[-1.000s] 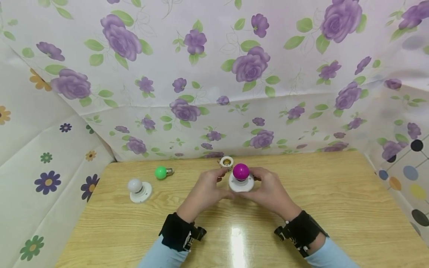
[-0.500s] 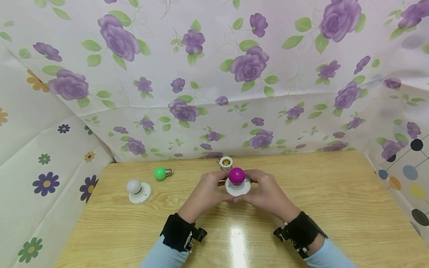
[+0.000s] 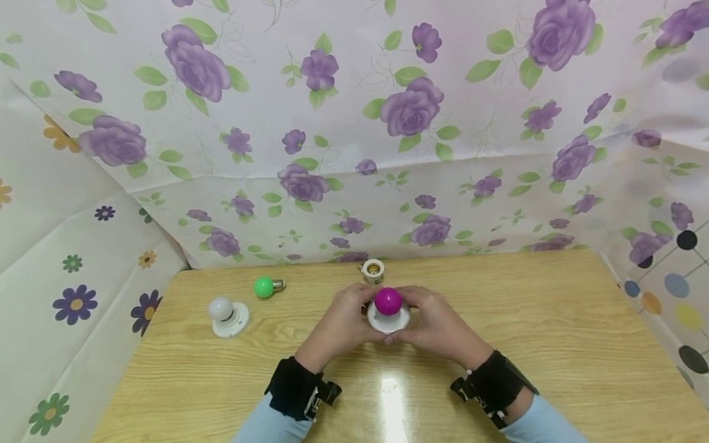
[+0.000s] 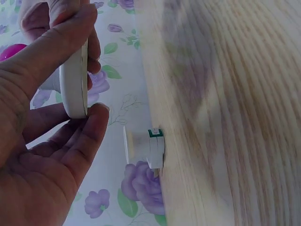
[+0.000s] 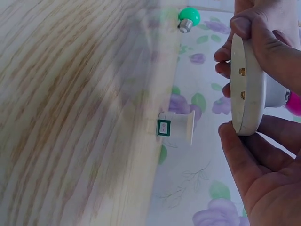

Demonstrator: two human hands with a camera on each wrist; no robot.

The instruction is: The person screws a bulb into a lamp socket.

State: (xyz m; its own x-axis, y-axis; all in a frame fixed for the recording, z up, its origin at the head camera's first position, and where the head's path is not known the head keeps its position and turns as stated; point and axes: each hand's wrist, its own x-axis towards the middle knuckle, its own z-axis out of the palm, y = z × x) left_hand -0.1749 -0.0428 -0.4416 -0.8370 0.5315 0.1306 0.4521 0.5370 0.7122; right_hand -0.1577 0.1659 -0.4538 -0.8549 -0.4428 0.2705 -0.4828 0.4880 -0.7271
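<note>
Both hands hold one round white lamp holder [image 3: 381,325], with a magenta bulb [image 3: 389,301] standing in its socket. My left hand [image 3: 348,317] grips the base's rim from the left, thumb at the near edge and fingers behind. From the other side my right hand [image 3: 437,323] pinches the same rim; the two thumbs meet at the front. Both wrist views show the base [image 5: 248,89] lifted off the table, two brass contacts visible on its underside. Just beyond the hands stands a bulbless white socket [image 3: 373,271] with a brass thread inside.
On the left a white bulb [image 3: 221,308] sits in another round holder [image 3: 239,321]. A loose green bulb [image 3: 264,287] lies on its side behind it. The wooden table [image 3: 554,344] ends at a flowered cloth [image 3: 354,135] along the back.
The hands have brought the lamp holder with the magenta bulb slightly toward the body and to the left. Both still hold its rim. The other things on the table have stayed put.
</note>
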